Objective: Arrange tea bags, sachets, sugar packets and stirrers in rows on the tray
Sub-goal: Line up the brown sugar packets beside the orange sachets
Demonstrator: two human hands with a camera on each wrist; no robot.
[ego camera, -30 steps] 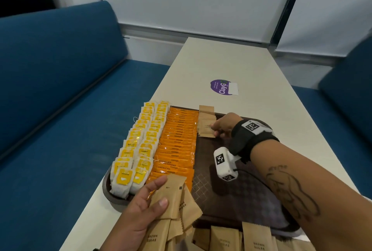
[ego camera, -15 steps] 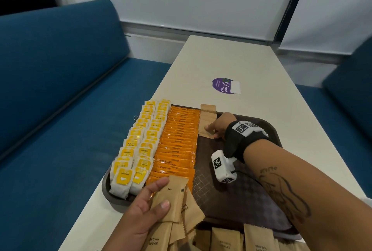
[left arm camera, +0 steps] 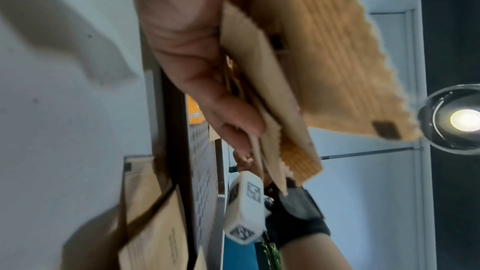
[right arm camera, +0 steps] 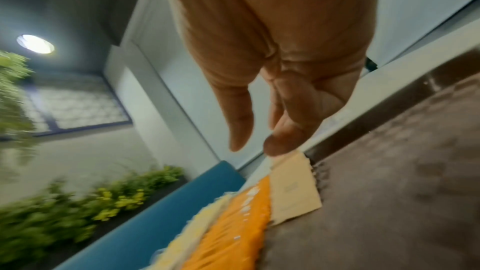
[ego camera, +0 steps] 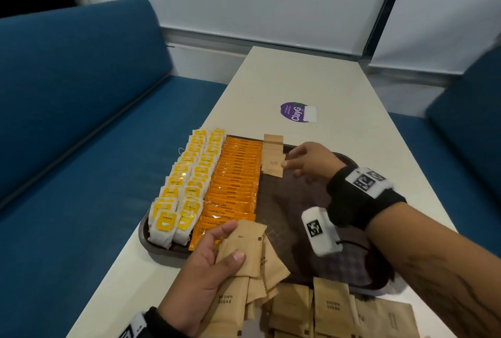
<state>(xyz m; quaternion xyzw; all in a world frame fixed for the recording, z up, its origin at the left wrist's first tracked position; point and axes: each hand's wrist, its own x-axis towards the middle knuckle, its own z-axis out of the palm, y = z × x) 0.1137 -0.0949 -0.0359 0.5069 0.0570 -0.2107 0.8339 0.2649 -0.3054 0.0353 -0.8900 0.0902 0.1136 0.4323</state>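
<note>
A brown tray (ego camera: 311, 202) holds two rows of yellow tea bags (ego camera: 187, 183), a row of orange sachets (ego camera: 235, 180) and a short overlapping row of brown sugar packets (ego camera: 273, 156) at its far end. My right hand (ego camera: 288, 158) hovers at that row's right edge with relaxed fingers and holds nothing. The right wrist view shows its fingertips (right arm camera: 275, 145) just above the sugar packets (right arm camera: 293, 188). My left hand (ego camera: 230, 241) grips a fanned bunch of brown sugar packets (ego camera: 244, 251) over the tray's near edge. The same bunch (left arm camera: 324, 59) fills the left wrist view.
More brown sugar packets (ego camera: 330, 308) lie loose on the white table (ego camera: 311, 80) in front of the tray. A purple sticker (ego camera: 296, 112) lies beyond the tray. Blue benches (ego camera: 81, 134) flank the table on both sides.
My right hand has lifted off the far sugar packets and drawn back a little to the right. The packets now lie in a neater row. The left hand has kept its bunch still.
</note>
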